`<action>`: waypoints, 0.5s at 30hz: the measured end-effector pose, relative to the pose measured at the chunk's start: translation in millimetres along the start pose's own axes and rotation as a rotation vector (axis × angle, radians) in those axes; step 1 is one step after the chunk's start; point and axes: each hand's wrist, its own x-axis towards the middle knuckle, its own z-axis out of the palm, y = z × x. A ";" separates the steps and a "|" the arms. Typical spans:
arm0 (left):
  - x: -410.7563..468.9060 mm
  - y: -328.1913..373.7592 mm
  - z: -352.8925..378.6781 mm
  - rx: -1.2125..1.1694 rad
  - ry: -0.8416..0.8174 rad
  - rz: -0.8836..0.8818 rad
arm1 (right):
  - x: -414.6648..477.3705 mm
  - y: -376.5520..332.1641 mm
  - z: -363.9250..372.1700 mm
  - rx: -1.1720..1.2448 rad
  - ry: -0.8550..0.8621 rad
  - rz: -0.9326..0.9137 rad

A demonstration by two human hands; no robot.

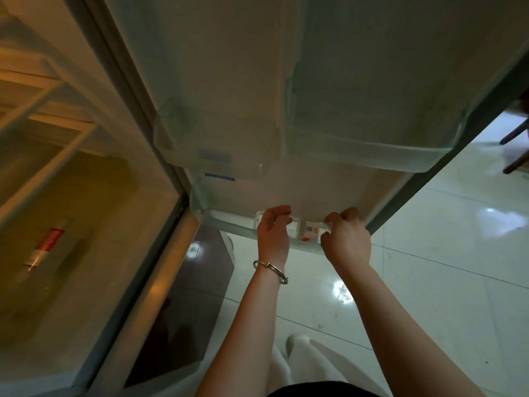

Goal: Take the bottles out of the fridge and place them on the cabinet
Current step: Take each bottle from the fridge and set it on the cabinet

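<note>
The open fridge door fills the top of the head view, with a lower door bin near the middle. Two clear bottles with red-and-white labels stand in that bin. My left hand, with a silver bangle at the wrist, curls round the left bottle. My right hand grips the right bottle. The hands and the bin's front wall hide most of both bottles.
A larger translucent door bin hangs above the lower one. On the left, the fridge interior has shelves, and a red-and-white tube lies inside. Glossy white floor tiles spread to the right, with dark chair legs at the far right.
</note>
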 end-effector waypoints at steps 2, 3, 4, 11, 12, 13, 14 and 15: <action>2.3 -1.4 0.2 0.000 0.003 -0.002 | 4.3 2.1 4.2 -0.026 0.002 -0.029; 3.2 -1.8 -0.1 0.002 0.001 -0.002 | 6.9 3.6 5.6 -0.050 -0.008 -0.039; 4.1 -2.4 -0.6 0.007 -0.002 -0.003 | 9.8 5.2 7.2 -0.088 -0.030 -0.047; 9.2 -3.2 -3.9 0.015 -0.004 0.001 | 22.7 6.5 14.0 -0.199 -0.152 -0.125; 9.3 -2.9 -3.8 0.014 -0.003 0.002 | 23.8 7.1 15.3 -0.226 -0.155 -0.113; 9.3 -2.2 -3.6 0.011 -0.003 0.004 | 25.8 8.9 16.2 -0.274 -0.194 -0.094; 9.4 -1.6 -3.6 0.009 -0.003 0.005 | 28.4 9.4 15.1 -0.333 -0.235 -0.072; 9.8 -0.8 -3.4 0.009 -0.004 0.005 | 31.5 9.9 14.6 -0.385 -0.269 -0.061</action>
